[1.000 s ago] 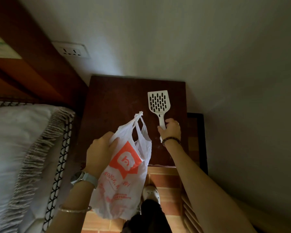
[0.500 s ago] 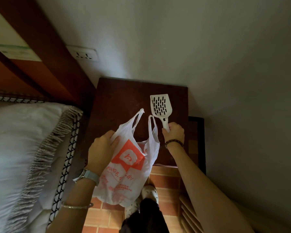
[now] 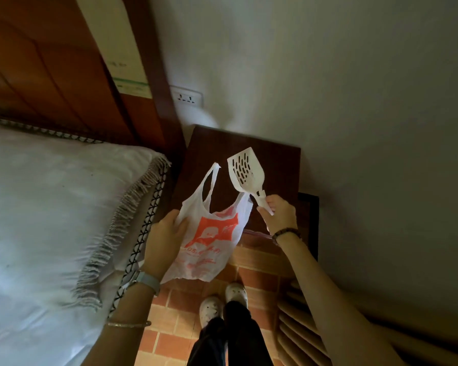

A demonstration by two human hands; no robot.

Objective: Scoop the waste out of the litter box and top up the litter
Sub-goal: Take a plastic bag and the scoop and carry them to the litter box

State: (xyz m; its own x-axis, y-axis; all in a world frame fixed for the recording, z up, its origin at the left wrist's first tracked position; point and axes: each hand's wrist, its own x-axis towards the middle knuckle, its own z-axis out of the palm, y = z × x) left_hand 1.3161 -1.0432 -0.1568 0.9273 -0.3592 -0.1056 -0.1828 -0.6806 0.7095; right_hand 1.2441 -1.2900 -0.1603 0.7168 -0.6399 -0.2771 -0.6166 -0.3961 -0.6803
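My right hand [image 3: 279, 213] grips the handle of a white slotted litter scoop [image 3: 245, 171], lifted off the dark wooden nightstand [image 3: 275, 165] and tilted with its blade up to the left. My left hand [image 3: 167, 233] pinches the edge of a white plastic bag [image 3: 209, 239] with an orange logo, which hangs open between both hands in front of the nightstand. No litter box is in view.
A bed with a white fringed blanket [image 3: 64, 207] and a wooden headboard [image 3: 50, 75] fills the left. A wall socket [image 3: 187, 96] sits above the nightstand. My feet in white shoes [image 3: 222, 299] stand on a brick-patterned floor. A slatted object [image 3: 299, 326] lies at lower right.
My right hand has picked the scoop up off the nightstand and tilted it. The bag stays in my left hand. The view has shifted so the bed shows more.
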